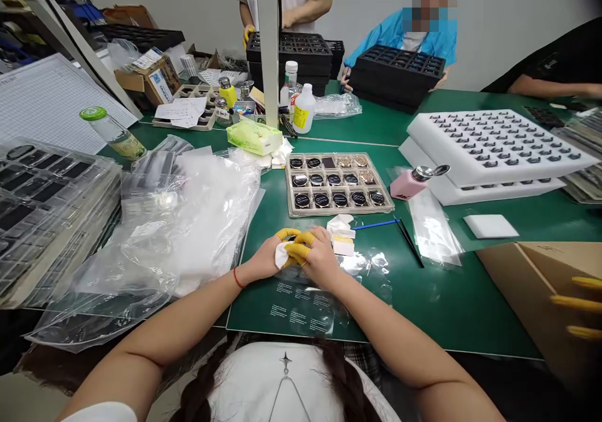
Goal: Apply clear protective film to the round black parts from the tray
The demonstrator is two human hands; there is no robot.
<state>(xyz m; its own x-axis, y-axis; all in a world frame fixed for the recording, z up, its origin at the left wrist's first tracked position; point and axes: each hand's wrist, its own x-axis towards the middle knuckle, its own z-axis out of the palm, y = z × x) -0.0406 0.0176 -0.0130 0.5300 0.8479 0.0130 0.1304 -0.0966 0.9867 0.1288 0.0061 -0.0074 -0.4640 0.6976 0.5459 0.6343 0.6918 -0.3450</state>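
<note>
Yellow-fingered, gripping white tissue (281, 256) and a mostly hidden dark piece (292, 239) between curled left hand (269, 254) and right hand (320, 256), over the counter (423, 309) near a compartmented tray (341, 211).

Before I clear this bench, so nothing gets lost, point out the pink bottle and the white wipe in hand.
Pink bottle (406, 185), head view: its body.
White wipe (281, 256), head view: its exposed part.
</note>
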